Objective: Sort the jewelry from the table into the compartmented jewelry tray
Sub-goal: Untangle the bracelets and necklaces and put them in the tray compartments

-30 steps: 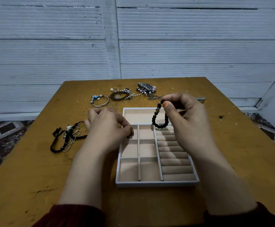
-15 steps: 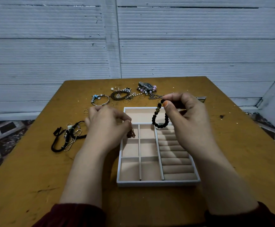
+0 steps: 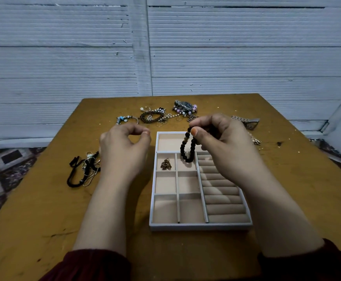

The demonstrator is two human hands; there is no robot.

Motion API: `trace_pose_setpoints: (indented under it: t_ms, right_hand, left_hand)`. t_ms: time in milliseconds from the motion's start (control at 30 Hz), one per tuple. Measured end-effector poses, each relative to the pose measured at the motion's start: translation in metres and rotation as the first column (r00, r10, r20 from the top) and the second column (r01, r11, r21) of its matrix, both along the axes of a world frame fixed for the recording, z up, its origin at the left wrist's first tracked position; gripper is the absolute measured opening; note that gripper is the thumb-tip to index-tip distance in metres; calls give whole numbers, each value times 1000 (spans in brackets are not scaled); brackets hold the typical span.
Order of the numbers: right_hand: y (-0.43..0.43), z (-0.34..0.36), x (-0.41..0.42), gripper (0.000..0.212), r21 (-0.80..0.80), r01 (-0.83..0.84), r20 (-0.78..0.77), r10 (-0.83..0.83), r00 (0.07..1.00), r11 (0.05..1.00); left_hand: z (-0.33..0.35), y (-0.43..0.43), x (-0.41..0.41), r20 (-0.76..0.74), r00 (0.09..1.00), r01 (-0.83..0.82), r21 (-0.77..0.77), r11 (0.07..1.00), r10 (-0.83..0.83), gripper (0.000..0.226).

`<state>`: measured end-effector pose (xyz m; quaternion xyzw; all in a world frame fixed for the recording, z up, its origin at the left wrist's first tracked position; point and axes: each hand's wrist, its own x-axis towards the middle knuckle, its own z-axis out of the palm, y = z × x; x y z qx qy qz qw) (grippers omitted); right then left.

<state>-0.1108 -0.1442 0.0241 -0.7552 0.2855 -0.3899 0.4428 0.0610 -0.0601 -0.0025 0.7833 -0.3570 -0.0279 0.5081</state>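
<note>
The white jewelry tray (image 3: 200,227) with beige compartments lies mid-table. A small coppery jewelry piece (image 3: 166,164) lies in its upper-left small compartment. My right hand (image 3: 224,145) pinches a black beaded bracelet (image 3: 187,149), which dangles over the tray's upper middle compartments. My left hand (image 3: 123,147) hovers just left of the tray, fingers loosely curved, holding nothing. More jewelry lies on the table: a black cord tangle with a chain (image 3: 84,169) at left, a blue-bead bangle (image 3: 126,119), a brown bracelet pile (image 3: 153,116) and a watch with pink beads (image 3: 185,107) behind the tray.
A metal watch strap (image 3: 246,121) lies behind my right hand, with a small gold piece (image 3: 255,140) beside it. Thin gold rings (image 3: 161,123) lie near the tray's far edge. The wooden table (image 3: 33,209) ends at a white slatted wall.
My left hand has let the small coppery piece drop into the upper-left compartment and drawn back to the left. My right hand still holds the black bracelet in nearly the same place.
</note>
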Motion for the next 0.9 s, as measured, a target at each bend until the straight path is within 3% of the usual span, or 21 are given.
trace_pose_setpoints:
  t_ms: [500,900]
  right_hand:
    - [-3,-9,6,12,-44,54,-213,-62,975,998]
    - [-3,-13,11,15,-128,155,-264,-185,947,979]
  left_hand:
    - [-1,1,2,-40,999,-22,0,1000,22,12]
    - [-1,1,0,-23,999,-27,25,999,27,13]
